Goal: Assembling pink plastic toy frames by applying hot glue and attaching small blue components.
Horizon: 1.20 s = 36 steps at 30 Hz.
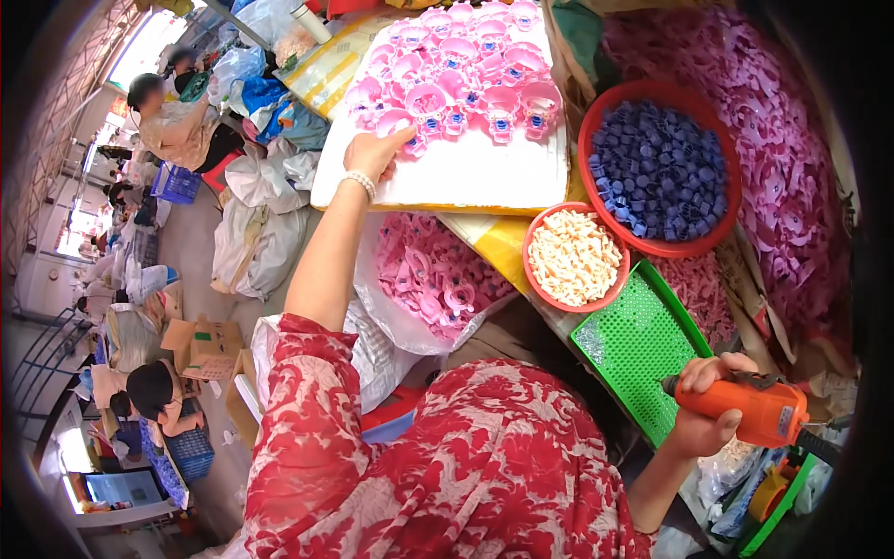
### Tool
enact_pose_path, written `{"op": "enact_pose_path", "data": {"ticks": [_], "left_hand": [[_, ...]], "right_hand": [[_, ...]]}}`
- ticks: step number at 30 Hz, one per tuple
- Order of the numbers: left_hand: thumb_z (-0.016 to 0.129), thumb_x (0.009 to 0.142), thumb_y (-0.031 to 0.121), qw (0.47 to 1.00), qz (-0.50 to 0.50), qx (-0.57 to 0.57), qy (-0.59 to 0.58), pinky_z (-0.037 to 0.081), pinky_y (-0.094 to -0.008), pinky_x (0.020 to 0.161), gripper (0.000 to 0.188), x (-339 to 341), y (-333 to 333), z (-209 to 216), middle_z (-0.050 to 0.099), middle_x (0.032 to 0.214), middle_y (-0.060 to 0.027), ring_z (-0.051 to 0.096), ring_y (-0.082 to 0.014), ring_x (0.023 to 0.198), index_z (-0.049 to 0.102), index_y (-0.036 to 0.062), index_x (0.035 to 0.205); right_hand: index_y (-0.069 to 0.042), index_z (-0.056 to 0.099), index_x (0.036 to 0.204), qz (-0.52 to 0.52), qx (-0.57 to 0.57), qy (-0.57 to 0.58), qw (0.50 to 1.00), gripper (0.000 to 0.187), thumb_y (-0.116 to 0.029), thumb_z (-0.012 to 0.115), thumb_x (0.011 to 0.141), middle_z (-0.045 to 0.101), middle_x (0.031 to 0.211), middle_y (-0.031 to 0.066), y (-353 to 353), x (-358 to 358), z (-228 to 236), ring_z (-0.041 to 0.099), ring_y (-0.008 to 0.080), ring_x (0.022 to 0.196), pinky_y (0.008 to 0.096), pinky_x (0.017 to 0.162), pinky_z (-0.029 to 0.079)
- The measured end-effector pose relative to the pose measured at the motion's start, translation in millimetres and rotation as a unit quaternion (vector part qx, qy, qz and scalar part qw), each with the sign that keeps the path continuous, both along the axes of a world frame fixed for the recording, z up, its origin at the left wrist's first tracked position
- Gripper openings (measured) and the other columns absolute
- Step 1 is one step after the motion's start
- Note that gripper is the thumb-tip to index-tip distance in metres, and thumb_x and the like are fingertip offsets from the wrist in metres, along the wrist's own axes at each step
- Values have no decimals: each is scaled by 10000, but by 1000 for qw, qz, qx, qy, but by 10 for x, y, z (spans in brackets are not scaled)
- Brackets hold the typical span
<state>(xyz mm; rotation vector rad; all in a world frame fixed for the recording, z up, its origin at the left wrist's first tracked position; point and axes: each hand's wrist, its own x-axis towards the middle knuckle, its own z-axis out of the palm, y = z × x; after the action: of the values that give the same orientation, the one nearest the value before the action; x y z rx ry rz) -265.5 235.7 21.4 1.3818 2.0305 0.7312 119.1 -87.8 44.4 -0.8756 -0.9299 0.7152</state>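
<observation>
My left hand [376, 155], with a bracelet at its wrist, reaches to the near left corner of a white foam board [466, 179]. Its fingers are closed on a pink plastic part [413, 146] at the edge of the group there. Many similar pink ring-shaped parts [456, 51] with small blue pieces cover the far portion of the board. Off to the right, my right hand [705, 410] is wrapped round an orange electric screwdriver [756, 408]. The tool's dark tip points left, over a green perforated tray [633, 326].
A red basin [736, 200] holds dark blue caps. Beside it, a smaller red bowl [533, 270] holds cream-coloured pieces. Pink parts fill a plastic bag [372, 312] before me and form a heap [773, 158] at far right. People, sacks and cartons [203, 347] are at left.
</observation>
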Motion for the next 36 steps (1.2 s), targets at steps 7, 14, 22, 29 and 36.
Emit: {"op": "enact_pose_path", "data": {"ticks": [7, 14, 22, 29, 36], "left_hand": [[726, 663, 241, 989, 58, -14, -132, 310, -236, 356, 284, -87, -57, 71, 509, 593, -48, 432, -117, 411, 585, 2, 723], [696, 689, 164, 956, -16, 47, -290, 481, -259, 454, 258, -42, -485, 200, 601, 733, -85, 599, -164, 568, 599, -29, 831], [599, 788, 73, 775, -223, -16, -591, 460, -294, 677, 404, 220, -965, 393, 543, 1039, -184, 531, -203, 836, 475, -4, 1164], [635, 657, 67, 727, -264, -130, -620, 464, -303, 780, 839, 1142, -1606, 414, 504, 1030, -177, 526, -232, 877, 187, -69, 1353], [683, 694, 80, 670, -357, -332, -560, 537, -283, 568, 605, 2064, -2192, 251, 584, 1013, -201, 618, -191, 704, 395, -26, 1215]], "right_hand": [[21, 415, 1095, -12, -14, 3, 1000, 677, -545, 599, 773, 492, 731, 63, -72, 74, -56, 480, 158, 632, 283, 618, 407], [10, 433, 1094, -31, -30, -17, 999, 669, -558, 581, 774, 478, 706, 48, -154, 129, -101, 467, 141, 608, 273, 600, 384], [3, 406, 1148, -31, -45, 22, 998, 681, -504, 633, 756, 514, 785, 71, -293, 239, -42, 479, 181, 678, 303, 619, 401], [14, 426, 1133, -108, -84, -42, 990, 693, -566, 568, 782, 527, 772, 72, -358, 421, -123, 498, 182, 664, 328, 642, 403], [2, 455, 1099, -109, -42, -3, 993, 668, -576, 561, 780, 524, 762, 74, -511, 469, -341, 499, 186, 672, 327, 648, 415]]}}
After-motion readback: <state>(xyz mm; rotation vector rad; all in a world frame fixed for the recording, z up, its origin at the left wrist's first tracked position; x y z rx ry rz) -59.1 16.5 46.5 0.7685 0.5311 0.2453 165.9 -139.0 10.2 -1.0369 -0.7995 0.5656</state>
